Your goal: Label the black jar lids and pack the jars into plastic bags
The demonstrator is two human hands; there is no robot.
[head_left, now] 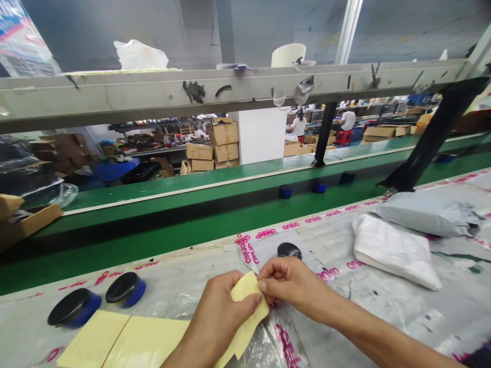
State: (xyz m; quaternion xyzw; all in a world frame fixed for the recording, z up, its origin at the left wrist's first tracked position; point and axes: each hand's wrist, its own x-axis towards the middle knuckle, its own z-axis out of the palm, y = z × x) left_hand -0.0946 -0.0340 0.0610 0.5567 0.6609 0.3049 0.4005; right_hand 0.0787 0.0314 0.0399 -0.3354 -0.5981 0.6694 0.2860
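left hand: (218,327) closed, thumb and fingers pinching the top of the yellow paper strip
right hand: (291,286) closed, fingertips gripping the same strip from the other side, just beside the left hand
yellow paper strip: (249,299) held up between both hands above the bench, creased, lower end hanging down past the left hand
yellow sheet: (126,340) lying flat on the bench, touching the left wrist area, thin line across it, can't tell if joined to the strip
bench: (172,276) covered in clear plastic film printed with pink words
round tins: (72,306) (126,289) two, blue with black lids, lying tilted on their sides left of the hands, near each other
black lid: (289,250) on a printed plastic bag, just past the right hand
white mailer bag: (395,250) on the bench to the right, filled
grey mailer bag: (422,214) just beyond the white one, nearly touching it
conveyor: (192,189) green belt running along the far side of the bench
blue caps: (285,191) (319,187) (347,177) three in a row on the conveyor side
background: cardboard boxes (213,148) stacked on the floor, two co-workers (299,125) (348,120) in white shirts further off, backs to camera
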